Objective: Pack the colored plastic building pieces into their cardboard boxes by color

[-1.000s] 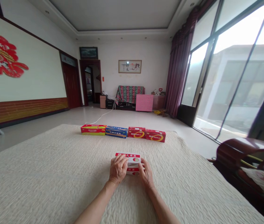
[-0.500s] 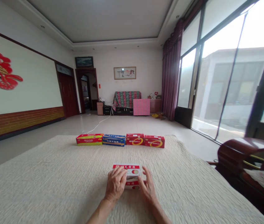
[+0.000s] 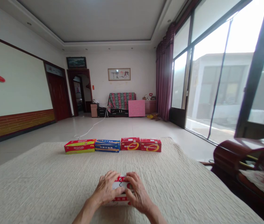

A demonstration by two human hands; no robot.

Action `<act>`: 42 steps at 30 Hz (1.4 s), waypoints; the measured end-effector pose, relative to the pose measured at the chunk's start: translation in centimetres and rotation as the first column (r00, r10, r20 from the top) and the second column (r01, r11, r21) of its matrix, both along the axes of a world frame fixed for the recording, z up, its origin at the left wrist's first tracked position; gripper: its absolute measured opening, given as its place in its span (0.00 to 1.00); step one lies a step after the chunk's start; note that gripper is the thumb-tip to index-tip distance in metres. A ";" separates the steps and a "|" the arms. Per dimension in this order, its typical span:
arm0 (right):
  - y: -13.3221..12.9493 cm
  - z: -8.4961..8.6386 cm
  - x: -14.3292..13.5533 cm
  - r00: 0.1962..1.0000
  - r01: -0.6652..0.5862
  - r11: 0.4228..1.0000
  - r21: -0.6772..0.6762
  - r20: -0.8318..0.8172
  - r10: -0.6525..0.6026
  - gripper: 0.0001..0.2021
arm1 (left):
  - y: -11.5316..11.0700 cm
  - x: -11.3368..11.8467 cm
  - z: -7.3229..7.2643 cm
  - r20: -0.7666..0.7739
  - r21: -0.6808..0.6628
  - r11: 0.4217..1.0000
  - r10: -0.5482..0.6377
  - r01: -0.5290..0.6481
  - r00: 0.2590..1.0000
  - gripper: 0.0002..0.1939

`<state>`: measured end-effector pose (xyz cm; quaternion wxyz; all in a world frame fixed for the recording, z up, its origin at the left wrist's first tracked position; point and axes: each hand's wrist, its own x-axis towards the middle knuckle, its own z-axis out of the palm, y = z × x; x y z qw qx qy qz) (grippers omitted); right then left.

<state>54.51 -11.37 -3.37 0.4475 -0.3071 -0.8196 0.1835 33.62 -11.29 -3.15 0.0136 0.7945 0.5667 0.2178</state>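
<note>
A red and white box [image 3: 120, 198] lies on the cream quilted cover near me, partly hidden under both hands. My left hand [image 3: 108, 188] rests over its left side, fingers on the top and thumb along the near edge. Over the right side is my right hand [image 3: 137, 193], its fingers bent across the top and its thumb near the front edge. Beyond them stand a red and yellow-green box [image 3: 80, 146], a blue box [image 3: 107, 146] and two red boxes [image 3: 130, 144] [image 3: 151, 145] in a row.
The quilted cover [image 3: 52, 180] spreads across the foreground. At the right is a dark red wooden armrest [image 3: 230, 152] with a cloth beside it. A white cable [image 3: 92, 127] runs over the floor behind the row, towards a covered cabinet by the far wall.
My right hand has moved onto the red and white box, and my left hand has spread over it. The view has turned a little right, shifting the row of boxes left and down.
</note>
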 end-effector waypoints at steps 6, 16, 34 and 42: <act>0.5 -0.5 0.1 1.000 0.000 1.000 -0.026 -0.023 -0.001 0.19 | 1.0 -1.2 -1.0 0.021 0.006 0.997 -0.081 0.081 0.997 0.33; 2.1 -1.5 0.3 0.998 0.063 0.996 -0.065 0.002 -0.063 0.20 | 2.6 -0.6 -1.0 0.034 0.017 0.998 -0.067 0.066 0.997 0.35; 5.6 -0.2 0.5 0.999 0.019 0.997 -0.078 -0.033 -0.022 0.25 | 5.5 -1.8 -1.9 0.172 0.319 0.944 -0.147 0.086 0.974 0.28; 6.3 -6.0 -0.1 0.954 0.135 0.991 -0.006 -0.270 -0.132 0.28 | 5.1 -2.9 -4.1 0.512 0.224 0.975 -0.118 0.000 0.851 0.29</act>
